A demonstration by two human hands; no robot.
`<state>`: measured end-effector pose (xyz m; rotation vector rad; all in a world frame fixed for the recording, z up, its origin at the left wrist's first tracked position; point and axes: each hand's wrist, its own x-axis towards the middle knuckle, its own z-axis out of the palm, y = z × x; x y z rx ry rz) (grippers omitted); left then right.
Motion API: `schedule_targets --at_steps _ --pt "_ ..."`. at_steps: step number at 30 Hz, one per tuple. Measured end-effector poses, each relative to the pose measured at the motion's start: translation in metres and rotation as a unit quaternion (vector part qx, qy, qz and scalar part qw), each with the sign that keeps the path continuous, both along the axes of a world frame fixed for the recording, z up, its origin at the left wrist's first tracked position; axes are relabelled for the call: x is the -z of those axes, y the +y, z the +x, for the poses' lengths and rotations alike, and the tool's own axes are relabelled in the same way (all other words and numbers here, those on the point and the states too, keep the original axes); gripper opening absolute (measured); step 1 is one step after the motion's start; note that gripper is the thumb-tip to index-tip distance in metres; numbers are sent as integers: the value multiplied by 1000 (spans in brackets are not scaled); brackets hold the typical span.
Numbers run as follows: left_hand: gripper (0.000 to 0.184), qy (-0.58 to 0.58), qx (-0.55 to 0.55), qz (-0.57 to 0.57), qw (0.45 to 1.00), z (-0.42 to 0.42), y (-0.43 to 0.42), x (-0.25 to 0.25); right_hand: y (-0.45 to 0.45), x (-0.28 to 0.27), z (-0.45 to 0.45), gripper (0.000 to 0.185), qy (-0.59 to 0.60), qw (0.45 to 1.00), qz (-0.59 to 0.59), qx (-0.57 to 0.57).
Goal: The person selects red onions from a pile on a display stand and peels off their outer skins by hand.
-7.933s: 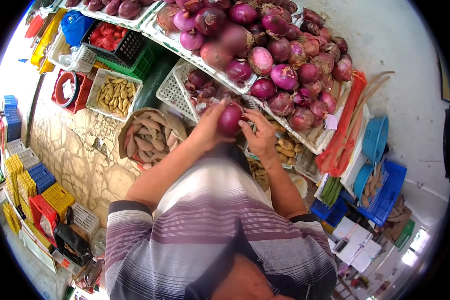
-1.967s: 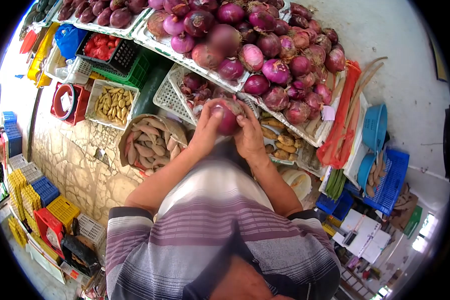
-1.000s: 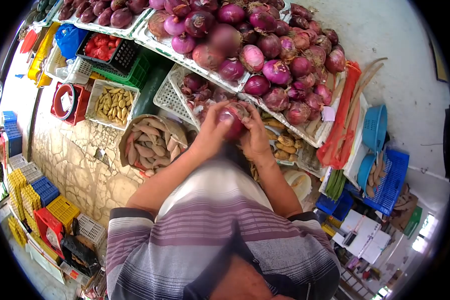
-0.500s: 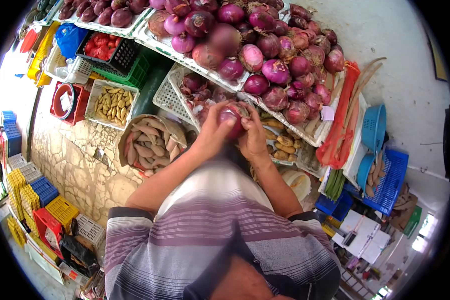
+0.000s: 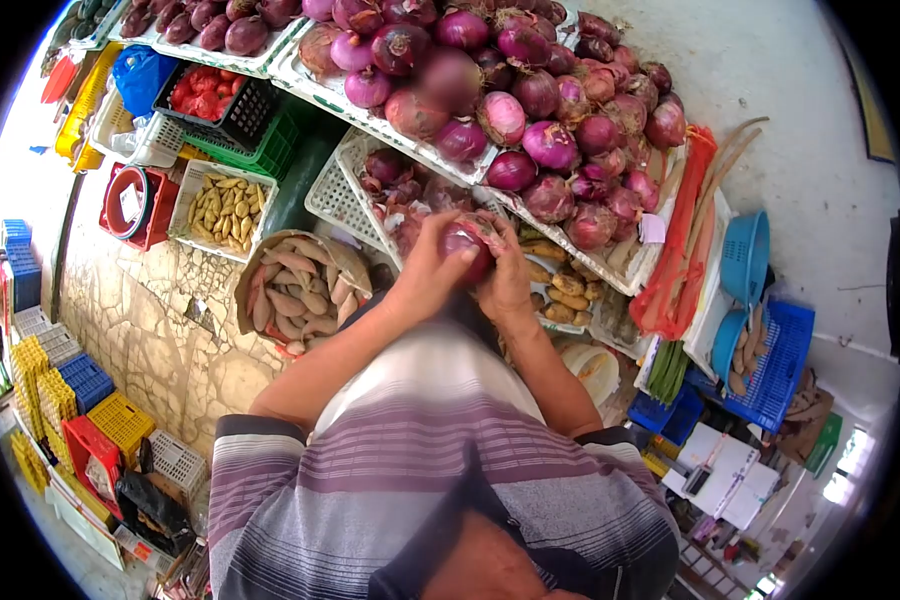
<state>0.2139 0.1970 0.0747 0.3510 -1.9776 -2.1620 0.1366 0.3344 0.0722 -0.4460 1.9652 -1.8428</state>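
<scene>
A red onion sits between my two hands, in front of my waist and above the edge of a white crate. Loose onion skins and an onion or two lie in that crate. My left hand wraps the onion's left side, its thumb across the front. On the other side my right hand closes around it, fingers at the top where a flap of papery skin shows. The fingertips behind the onion are hidden.
A heap of red onions fills the stand ahead. Sweet potatoes fill a sack at left, near a crate of yellowish tubers. Potatoes lie under the stand at right. Red netting hangs beside blue baskets.
The onion has turned slightly in my hands, and the fingers of my right hand have shifted on its skin. Both hands stay in nearly the same place.
</scene>
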Motion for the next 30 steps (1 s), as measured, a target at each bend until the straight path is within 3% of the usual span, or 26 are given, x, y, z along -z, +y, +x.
schedule_targets --at_steps 4,5,10,13,16,21,25,28,30 --pt "58 9 2 67 998 1 -2 6 7 -5 -1 34 -113 985 -129 13" --pt "58 3 4 64 998 2 -4 5 6 -8 0 33 -79 989 -127 -1" --pt "58 14 12 104 994 3 -3 9 11 -16 -6 27 60 997 -50 -17" --pt "56 -8 14 37 999 6 -5 -1 10 -16 -9 18 133 991 -30 1" --pt "55 -20 22 68 997 8 -3 0 9 -27 -9 17 66 996 31 42" --pt "60 0 23 117 993 10 -5 10 15 -14 -18 20 65 991 50 105" --pt "69 13 5 334 943 6 -8 22 28 1 -20 20 70 986 99 119" --pt "63 22 20 453 891 8 -13 13 29 8 -12 23 -36 993 50 100" --pt "63 36 13 487 873 5 -12 12 27 5 -4 39 -105 992 -10 70"
